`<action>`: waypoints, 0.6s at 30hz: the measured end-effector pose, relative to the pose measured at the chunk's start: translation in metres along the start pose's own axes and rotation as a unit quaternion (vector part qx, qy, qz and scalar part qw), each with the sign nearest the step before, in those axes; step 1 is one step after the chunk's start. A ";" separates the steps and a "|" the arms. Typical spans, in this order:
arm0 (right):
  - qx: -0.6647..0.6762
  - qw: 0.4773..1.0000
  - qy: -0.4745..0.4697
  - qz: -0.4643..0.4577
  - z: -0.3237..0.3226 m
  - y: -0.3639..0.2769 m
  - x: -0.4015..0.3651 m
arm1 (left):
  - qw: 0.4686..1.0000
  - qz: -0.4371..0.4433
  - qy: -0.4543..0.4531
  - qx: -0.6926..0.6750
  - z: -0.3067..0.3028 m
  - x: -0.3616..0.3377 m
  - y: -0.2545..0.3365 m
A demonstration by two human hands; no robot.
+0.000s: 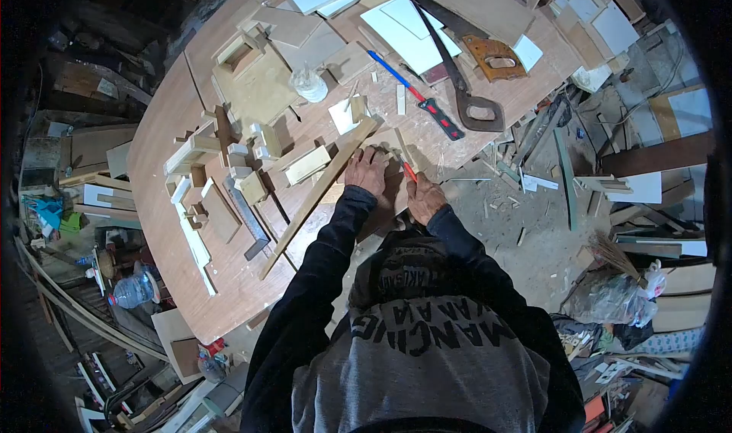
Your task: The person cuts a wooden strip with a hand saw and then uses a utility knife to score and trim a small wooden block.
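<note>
Marking hand, head view: my right hand (424,197) has its fingers pinched narrow round a red pencil (409,171), whose tip rests on the board (387,142) near the counter's edge.
Steadying hand: my left hand (367,170) lies on the same board with fingers spread fairly wide and pressed down, holding nothing.
Board: it lies flat on the counter (229,280), right in front of me and just beside the long strip (320,193), which runs slantwise to the left of my left hand.
Done, as I judge it: a cluster of small blocks (244,158) and cut panels lies further left, and offcuts (496,197) litter the floor, so a good share of the sawing looks finished.
Left, as I judge it: this board shows no cut that I can see, and any pencil line on it is too fine to make out, so I take the marking as under way.
Tools at rest: two handsaws (480,113) and a blue-and-red tool (415,94) lie beyond my hands, well apart from both.
Metal square (248,219): it lies flat, left of the strip.
</note>
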State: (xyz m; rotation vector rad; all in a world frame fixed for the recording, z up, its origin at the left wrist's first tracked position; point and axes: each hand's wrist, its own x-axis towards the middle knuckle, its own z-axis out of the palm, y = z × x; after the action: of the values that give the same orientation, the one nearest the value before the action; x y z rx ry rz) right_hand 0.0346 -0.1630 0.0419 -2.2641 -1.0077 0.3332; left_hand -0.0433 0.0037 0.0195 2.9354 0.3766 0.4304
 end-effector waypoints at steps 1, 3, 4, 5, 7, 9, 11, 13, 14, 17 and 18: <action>0.013 1.000 -0.010 -0.013 -0.008 -0.005 -0.001 | 1.000 -0.006 -0.002 -0.001 -0.001 0.000 0.001; 0.025 0.999 -0.019 -0.025 -0.004 -0.001 -0.001 | 1.000 -0.011 -0.005 -0.003 -0.004 0.001 0.002; -0.022 0.997 0.000 -0.074 0.006 0.007 0.000 | 1.000 -0.006 0.003 -0.007 -0.005 0.002 0.003; -0.069 0.990 0.020 -0.122 0.005 0.005 0.003 | 1.000 -0.001 0.011 -0.011 -0.005 0.002 0.002; -0.061 0.995 0.007 -0.080 0.003 0.000 0.001 | 1.000 -0.016 0.002 -0.019 -0.006 0.002 0.004; -0.055 0.998 -0.006 -0.037 0.005 0.002 0.002 | 0.999 -0.029 -0.007 -0.027 -0.006 0.001 0.005; -0.157 0.979 -0.044 -0.120 0.020 0.018 0.005 | 0.999 -0.033 -0.015 -0.008 -0.006 -0.001 0.005; -0.082 0.992 -0.089 -0.040 -0.024 -0.017 0.015 | 0.999 -0.037 -0.028 -0.016 -0.012 0.001 0.008; -0.005 0.990 -0.133 0.039 -0.039 -0.033 0.021 | 0.998 -0.040 -0.040 -0.023 -0.016 0.002 0.008; -0.029 0.983 -0.156 0.091 -0.038 -0.044 0.029 | 0.999 -0.033 -0.035 -0.025 -0.020 0.002 0.010; -0.029 0.983 -0.155 0.091 -0.037 -0.047 0.029 | 0.999 -0.032 -0.035 -0.025 -0.018 0.001 0.009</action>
State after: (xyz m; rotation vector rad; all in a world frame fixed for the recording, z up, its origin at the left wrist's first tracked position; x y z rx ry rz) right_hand 0.0440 -0.1340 0.1011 -2.4115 -0.9714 0.7634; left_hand -0.0454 -0.0022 0.0380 2.8709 0.4429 0.3243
